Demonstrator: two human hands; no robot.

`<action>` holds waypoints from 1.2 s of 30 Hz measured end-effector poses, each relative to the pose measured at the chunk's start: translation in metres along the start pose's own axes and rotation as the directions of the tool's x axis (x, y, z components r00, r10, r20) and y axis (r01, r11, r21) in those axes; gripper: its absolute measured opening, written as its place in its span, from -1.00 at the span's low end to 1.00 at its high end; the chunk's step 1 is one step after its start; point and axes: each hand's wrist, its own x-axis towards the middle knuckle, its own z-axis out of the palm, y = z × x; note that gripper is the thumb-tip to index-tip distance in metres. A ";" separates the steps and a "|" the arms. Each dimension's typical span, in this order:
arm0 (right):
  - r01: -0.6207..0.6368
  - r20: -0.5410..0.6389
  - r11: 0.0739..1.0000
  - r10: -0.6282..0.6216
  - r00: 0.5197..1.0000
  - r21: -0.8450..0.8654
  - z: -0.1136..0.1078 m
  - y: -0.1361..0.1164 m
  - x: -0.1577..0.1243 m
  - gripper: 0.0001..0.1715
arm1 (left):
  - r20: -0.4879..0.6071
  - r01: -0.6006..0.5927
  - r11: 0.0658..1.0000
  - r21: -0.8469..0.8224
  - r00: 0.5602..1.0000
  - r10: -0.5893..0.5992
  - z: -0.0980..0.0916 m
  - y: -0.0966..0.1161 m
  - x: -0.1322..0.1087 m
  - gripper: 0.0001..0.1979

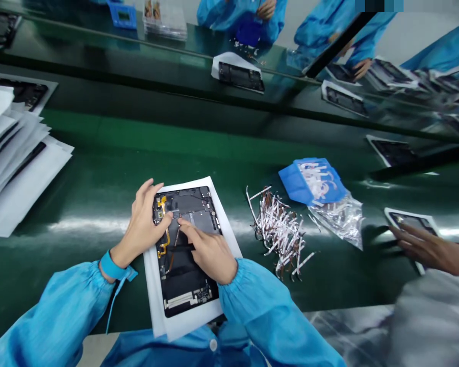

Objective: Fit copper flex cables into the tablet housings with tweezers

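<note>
Holding: one tablet [187,285], my left hand [141,229] spread on it
Pressing: my right hand [208,252] on it, fingers together, any pinch unclear
Right of tablet: one strip pile [279,232], one blue bag [313,181]

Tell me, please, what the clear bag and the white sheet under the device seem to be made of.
The clear bag looks like thin plastic film: glossy, crinkled and see-through. The white sheet looks like matte paper or thin foam; it shows no shine, but the look leaves the exact material open.
</note>
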 end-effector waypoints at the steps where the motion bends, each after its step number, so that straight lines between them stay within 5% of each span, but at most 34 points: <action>1: 0.026 0.007 0.997 -0.026 1.000 -0.066 0.001 -0.002 -0.001 -0.50 | -0.004 -0.006 1.000 -0.007 1.000 0.006 0.000 -0.001 0.000 -0.44; 8: 0.284 -0.045 0.930 -0.302 0.952 -0.231 0.009 -0.031 -0.049 -0.61 | -0.031 -0.038 0.999 -0.014 0.999 0.038 0.002 -0.010 -0.001 -0.46; 12: 0.319 -0.049 0.925 -0.335 0.941 -0.205 0.008 -0.046 -0.067 -0.66 | -0.018 -0.045 0.999 0.023 0.999 0.045 0.003 -0.008 -0.001 -0.39; 17: 0.261 -0.063 0.965 -0.262 0.963 -0.027 0.001 -0.039 -0.058 -0.58 | 0.006 -0.069 0.994 0.086 0.998 0.069 0.003 -0.005 -0.002 -0.35; 21: 0.008 -0.169 0.964 0.039 0.985 0.264 -0.015 -0.002 -0.032 -0.44 | 0.079 -0.090 0.983 0.158 0.994 0.078 0.003 -0.002 -0.005 -0.31; 24: -0.102 -0.197 0.926 0.183 0.963 0.363 -0.026 0.024 -0.003 -0.61 | 0.092 -0.069 0.977 0.201 0.994 0.051 0.005 -0.001 -0.005 -0.30; 30: -0.136 -0.063 0.929 0.168 0.984 0.345 -0.026 0.038 0.033 -0.71 | -0.004 0.039 0.963 0.268 0.999 -0.039 0.013 -0.002 0.000 -0.31; 36: -0.081 -0.133 0.902 0.151 0.979 0.425 -0.024 0.031 0.033 -0.77 | -0.031 0.050 0.964 0.260 0.999 -0.044 0.016 -0.002 0.001 -0.33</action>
